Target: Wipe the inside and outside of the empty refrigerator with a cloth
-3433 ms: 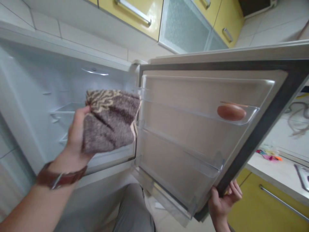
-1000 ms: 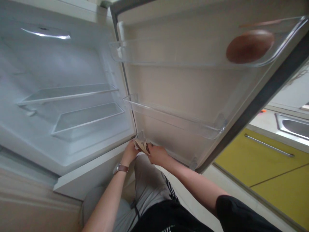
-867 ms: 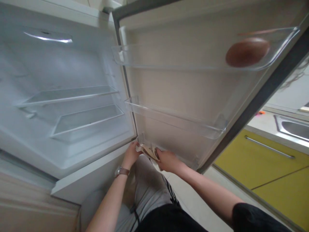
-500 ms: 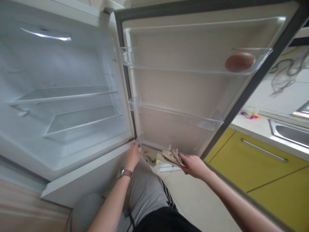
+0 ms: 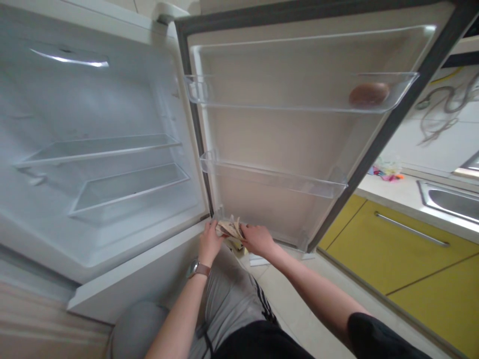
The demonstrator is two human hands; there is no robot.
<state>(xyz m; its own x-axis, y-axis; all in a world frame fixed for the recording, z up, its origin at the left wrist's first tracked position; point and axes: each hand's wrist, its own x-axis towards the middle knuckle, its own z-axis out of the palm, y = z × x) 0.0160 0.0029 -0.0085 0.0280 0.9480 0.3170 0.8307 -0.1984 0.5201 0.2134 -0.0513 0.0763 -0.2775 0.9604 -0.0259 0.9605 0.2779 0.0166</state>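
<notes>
The right hand (image 5: 259,240) pinches a crumpled cloth (image 5: 229,229) by one end, down at the hinge-side corner of the door's bottom rack (image 5: 303,240). The left hand (image 5: 210,243) is at the cloth's other end, close by the fridge's (image 5: 93,114) front edge; from here I can't tell whether its fingers grip or merely touch. The middle rack (image 5: 277,178) juts out above both hands, with open room between. To the right, the bottom rack runs on towards the door's (image 5: 277,134) outer edge, well apart from the cloth and near the yellow cupboard (image 5: 396,244).
</notes>
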